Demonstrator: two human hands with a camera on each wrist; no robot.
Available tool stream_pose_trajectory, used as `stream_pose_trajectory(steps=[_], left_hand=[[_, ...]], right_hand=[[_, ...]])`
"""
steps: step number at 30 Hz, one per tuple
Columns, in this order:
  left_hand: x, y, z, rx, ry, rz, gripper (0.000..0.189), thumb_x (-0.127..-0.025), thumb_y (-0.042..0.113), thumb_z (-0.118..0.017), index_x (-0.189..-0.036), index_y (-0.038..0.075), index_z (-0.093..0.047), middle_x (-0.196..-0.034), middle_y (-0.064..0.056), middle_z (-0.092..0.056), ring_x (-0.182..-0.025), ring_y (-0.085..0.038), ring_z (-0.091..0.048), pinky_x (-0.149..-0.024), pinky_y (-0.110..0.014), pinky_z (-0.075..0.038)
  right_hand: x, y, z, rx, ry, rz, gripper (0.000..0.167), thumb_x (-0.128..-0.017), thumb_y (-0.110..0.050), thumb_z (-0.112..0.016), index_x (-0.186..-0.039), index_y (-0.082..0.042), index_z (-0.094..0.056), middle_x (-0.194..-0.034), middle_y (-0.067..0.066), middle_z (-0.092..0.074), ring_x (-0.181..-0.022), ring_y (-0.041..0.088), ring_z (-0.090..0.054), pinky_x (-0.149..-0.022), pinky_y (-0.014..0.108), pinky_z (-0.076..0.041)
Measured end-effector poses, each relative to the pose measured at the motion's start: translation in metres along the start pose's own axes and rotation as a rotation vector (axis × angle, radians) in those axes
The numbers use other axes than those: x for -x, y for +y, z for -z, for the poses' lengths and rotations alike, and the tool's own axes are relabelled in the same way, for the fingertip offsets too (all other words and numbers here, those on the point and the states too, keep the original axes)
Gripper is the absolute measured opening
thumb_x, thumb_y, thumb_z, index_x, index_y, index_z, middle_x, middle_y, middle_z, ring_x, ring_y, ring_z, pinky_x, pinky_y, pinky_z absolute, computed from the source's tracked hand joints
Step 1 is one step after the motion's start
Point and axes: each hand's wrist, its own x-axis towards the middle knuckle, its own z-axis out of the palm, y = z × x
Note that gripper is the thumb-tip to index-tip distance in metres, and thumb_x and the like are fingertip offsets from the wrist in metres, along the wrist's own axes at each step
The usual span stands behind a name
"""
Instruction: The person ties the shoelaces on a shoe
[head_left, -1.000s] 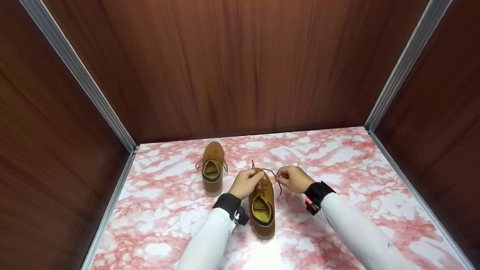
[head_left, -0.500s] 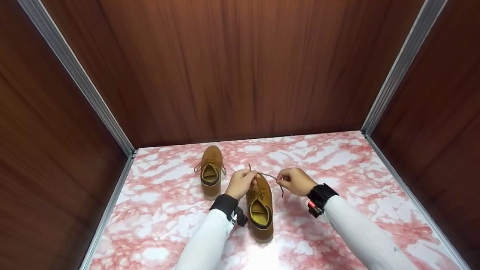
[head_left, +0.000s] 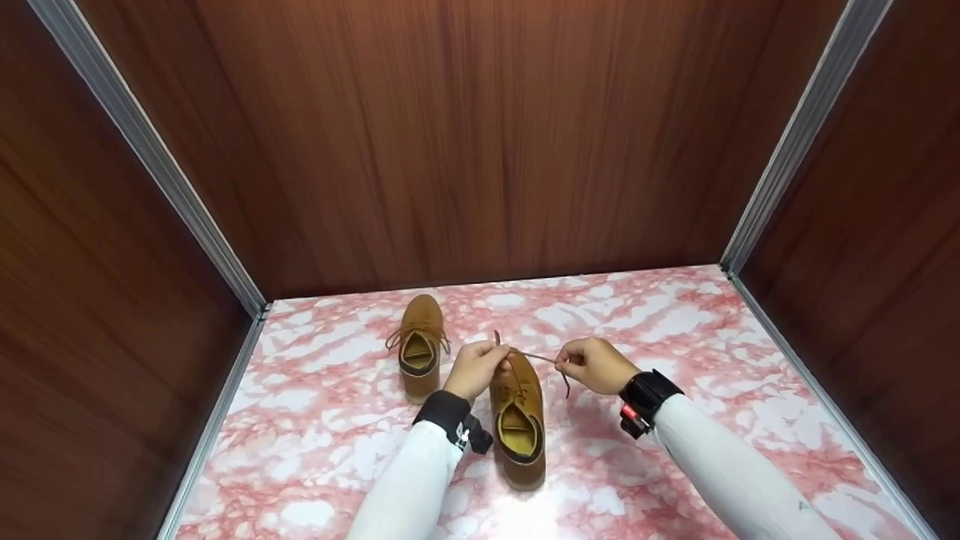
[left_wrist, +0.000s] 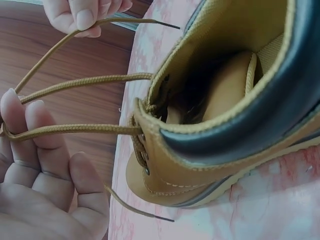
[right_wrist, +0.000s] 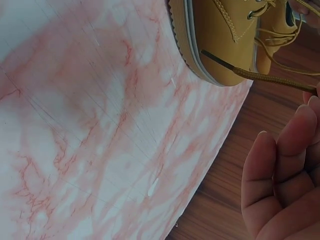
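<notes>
A tan lace-up shoe (head_left: 529, 397) with a dark padded collar stands on the table, toe pointing away from me. Over its front my left hand (head_left: 478, 367) pinches the brown shoelace (left_wrist: 80, 128); in the left wrist view two strands run from the eyelets to its fingertips. To the right of the toe, my right hand (head_left: 598, 365) pinches the same lace between thumb and finger, its tipped end hanging below. One stretch (head_left: 534, 356) of lace spans nearly straight between both hands. A second lace end (left_wrist: 132, 207) dangles by my left palm.
The matching tan shoe (head_left: 421, 345) stands to the left, its lace ends spread at both sides. A pink and white marbled tabletop (head_left: 322, 450) lies underneath. Brown wood-grain panels (head_left: 480, 150) with grey metal corner posts (head_left: 795, 135) enclose the back and sides.
The shoelace between my hands has gone from slack and bowed to nearly straight. My right hand has shifted slightly right, away from my left. The head view has tilted a little.
</notes>
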Motion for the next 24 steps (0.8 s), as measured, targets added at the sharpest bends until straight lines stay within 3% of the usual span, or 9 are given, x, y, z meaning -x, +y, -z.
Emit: stream_pose_trajectory(steps=[7, 13, 17, 24], left_hand=[[0.000, 0.000, 0.004, -0.015, -0.015, -0.017, 0.028, -0.102, 0.018, -0.065, -0.092, -0.008, -0.071, -0.070, 0.006, -0.068, -0.067, -0.007, -0.065, -0.072, -0.023, -0.056], [0.000, 0.000, 0.007, -0.068, -0.025, -0.018, 0.024, -0.102, 0.019, -0.067, -0.093, -0.004, -0.071, -0.082, -0.005, -0.078, -0.070, -0.009, -0.067, -0.078, -0.030, -0.060], [0.001, -0.001, 0.009, -0.090, -0.026, -0.012, 0.020, -0.101, 0.018, -0.068, -0.089, 0.002, -0.069, -0.087, -0.011, -0.080, -0.070, -0.009, -0.068, -0.076, -0.026, -0.060], [-0.001, -0.004, 0.011, -0.067, -0.017, 0.017, 0.019, -0.101, 0.018, -0.069, -0.091, 0.003, -0.069, -0.084, -0.006, -0.079, -0.070, -0.009, -0.069, -0.075, -0.029, -0.061]], right_hand=[[0.002, -0.001, 0.001, -0.007, -0.005, -0.005, 0.008, -0.096, -0.011, -0.073, -0.090, -0.007, -0.077, -0.072, 0.000, -0.067, -0.064, 0.001, -0.052, -0.063, 0.019, -0.043], [0.002, -0.005, 0.001, -0.044, -0.007, -0.003, 0.008, -0.096, -0.011, -0.073, -0.091, -0.007, -0.077, -0.075, 0.002, -0.070, -0.066, 0.001, -0.054, -0.064, 0.019, -0.045], [0.003, -0.008, 0.001, -0.078, -0.015, -0.007, 0.008, -0.096, -0.013, -0.073, -0.090, -0.008, -0.077, -0.076, 0.002, -0.069, -0.066, 0.001, -0.054, -0.064, 0.018, -0.045], [0.003, -0.012, 0.002, -0.097, -0.016, -0.016, 0.009, -0.096, -0.014, -0.074, -0.089, -0.009, -0.077, -0.075, -0.001, -0.068, -0.066, 0.001, -0.053, -0.064, 0.018, -0.044]])
